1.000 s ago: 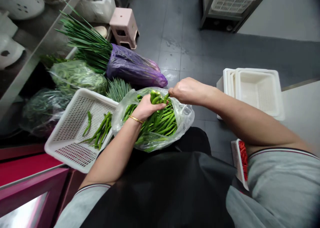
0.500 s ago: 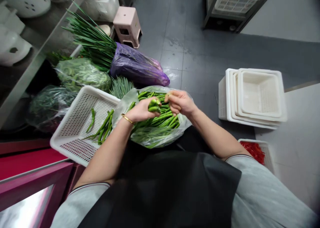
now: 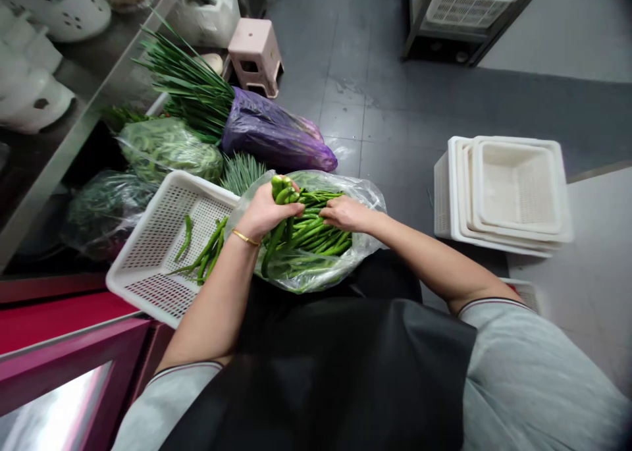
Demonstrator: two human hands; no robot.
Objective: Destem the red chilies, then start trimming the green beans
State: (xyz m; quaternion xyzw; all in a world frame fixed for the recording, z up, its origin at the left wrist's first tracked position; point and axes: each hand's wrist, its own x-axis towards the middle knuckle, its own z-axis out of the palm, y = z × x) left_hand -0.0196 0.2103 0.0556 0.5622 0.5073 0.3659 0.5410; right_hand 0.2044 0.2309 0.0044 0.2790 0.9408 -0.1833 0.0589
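My left hand [image 3: 269, 211] is closed around several long green chili peppers [image 3: 283, 191], their thick ends up and their thin ends hanging down. It is over the left side of a clear plastic bag [image 3: 368, 191] full of more green chili peppers [image 3: 316, 230]. At the bag's right side my right hand [image 3: 345, 212] reaches down onto the peppers, fingers bent together among them. Whether a pepper is pinched there is hidden. To the left, a white perforated basket [image 3: 141, 257] holds a few loose green chili peppers [image 3: 210, 253].
Behind the basket lie bagged greens [image 3: 170, 149] and long green stalks in a purple bag [image 3: 276, 128]. A pink stool [image 3: 255, 53] stands farther back. Stacked white baskets [image 3: 518, 187] are at right, a metal shelf [image 3: 93, 76] at left. A rack [image 3: 474, 26] stands at the back right.
My right hand has gone down from the raised position beside the left hand onto the peppers in the bag. My left hand has shifted left and turned, still holding its peppers.
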